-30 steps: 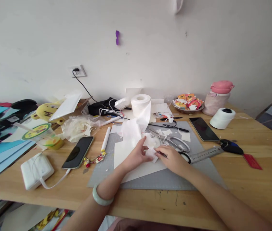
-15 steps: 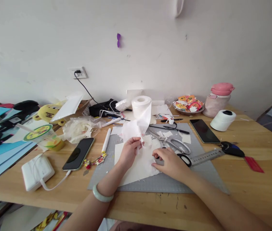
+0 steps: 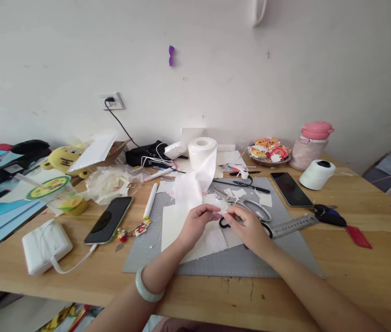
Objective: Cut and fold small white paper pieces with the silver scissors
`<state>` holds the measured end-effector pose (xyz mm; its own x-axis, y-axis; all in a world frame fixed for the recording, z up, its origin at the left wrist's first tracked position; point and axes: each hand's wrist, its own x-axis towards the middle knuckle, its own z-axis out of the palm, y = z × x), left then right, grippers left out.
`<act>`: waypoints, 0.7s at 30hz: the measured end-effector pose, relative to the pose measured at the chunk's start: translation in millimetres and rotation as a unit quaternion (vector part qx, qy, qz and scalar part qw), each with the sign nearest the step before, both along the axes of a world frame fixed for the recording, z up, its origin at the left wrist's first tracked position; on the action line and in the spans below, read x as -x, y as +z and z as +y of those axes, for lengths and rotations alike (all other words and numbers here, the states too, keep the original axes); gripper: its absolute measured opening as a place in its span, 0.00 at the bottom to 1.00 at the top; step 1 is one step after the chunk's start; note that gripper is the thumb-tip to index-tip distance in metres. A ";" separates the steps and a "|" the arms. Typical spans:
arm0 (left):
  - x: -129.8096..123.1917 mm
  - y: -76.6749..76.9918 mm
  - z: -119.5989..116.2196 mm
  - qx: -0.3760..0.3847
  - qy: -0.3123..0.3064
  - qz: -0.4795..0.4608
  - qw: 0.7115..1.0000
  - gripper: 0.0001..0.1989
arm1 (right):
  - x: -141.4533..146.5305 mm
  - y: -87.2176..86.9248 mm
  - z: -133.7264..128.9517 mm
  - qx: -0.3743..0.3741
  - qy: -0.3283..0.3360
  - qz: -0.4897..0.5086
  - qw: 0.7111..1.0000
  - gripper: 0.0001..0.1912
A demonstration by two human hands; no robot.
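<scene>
A small white scrap of thin paper [image 3: 223, 210] is pinched between the fingertips of both hands, which meet above the cutting mat [image 3: 143, 258]. My left hand [image 3: 197, 224], with a pale bangle [image 3: 144, 287] on its wrist, is closed on the scrap's left side. From the right, my right hand [image 3: 250, 228] grips it too, hiding part of it. Below them lie a sheet of off-white paper [image 3: 172, 235] and a thin white piece [image 3: 216, 240]. Scissors [image 3: 257, 210] lie partly behind my right hand, beside a steel ruler [image 3: 294, 226].
Behind stands a paper roll [image 3: 202, 154] with its end trailing forward. Phones [image 3: 108, 221], a power bank [image 3: 46, 246] and a lidded drink cup [image 3: 57, 196] are on the left. To the right are another phone [image 3: 291, 189], keys [image 3: 330, 215] and a thread cone [image 3: 317, 174].
My right hand has moved left and up to meet my left hand. My left hand has shifted slightly right and down, and both now pinch the white scrap.
</scene>
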<state>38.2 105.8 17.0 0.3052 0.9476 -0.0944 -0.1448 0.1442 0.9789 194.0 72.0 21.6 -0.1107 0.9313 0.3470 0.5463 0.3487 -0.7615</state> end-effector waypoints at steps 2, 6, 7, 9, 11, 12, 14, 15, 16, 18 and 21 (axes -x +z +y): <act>-1.7 -2.2 -2.0 -0.007 -0.015 0.006 1.000 0.08 | -5.1 1.8 2.4 0.013 -0.042 0.033 0.998 0.10; -2.4 1.5 2.9 -0.119 -0.009 0.075 0.990 0.07 | -17.5 7.7 3.9 0.072 -0.050 0.157 0.984 0.09; -2.7 5.4 5.4 -0.165 0.002 0.102 0.981 0.06 | -19.8 9.8 3.3 0.085 -0.027 0.190 0.978 0.08; -4.3 15.9 9.6 -0.208 0.030 0.122 0.970 0.05 | -22.5 14.1 1.3 0.103 0.032 0.245 0.963 0.07; -8.2 26.4 10.3 -0.195 -0.006 0.106 0.975 0.06 | -23.0 17.9 -0.4 0.124 0.082 0.283 0.948 0.06; -10.9 30.1 9.0 -0.191 -0.033 0.092 0.977 0.07 | -22.7 19.3 -0.8 0.140 0.094 0.290 0.942 0.06; -16.9 32.6 3.9 -0.179 -0.086 0.064 0.978 0.10 | -21.9 20.4 -0.1 0.166 0.077 0.273 0.944 0.07; -19.8 31.2 0.9 -0.150 -0.097 0.035 0.983 0.11 | -21.7 19.9 1.0 0.171 0.046 0.250 0.952 0.07; -22.4 28.5 -1.8 -0.110 -0.107 0.008 0.988 0.12 | -21.6 18.7 2.4 0.171 0.007 0.219 0.961 0.07; -26.2 21.0 -5.1 -0.053 -0.127 -0.012 0.990 0.11 | -21.8 14.5 6.3 0.163 -0.056 0.165 0.971 0.07; -29.1 9.5 -3.9 -0.034 -0.115 -0.024 0.992 0.10 | -22.5 5.5 13.2 0.149 -0.091 0.128 0.976 0.08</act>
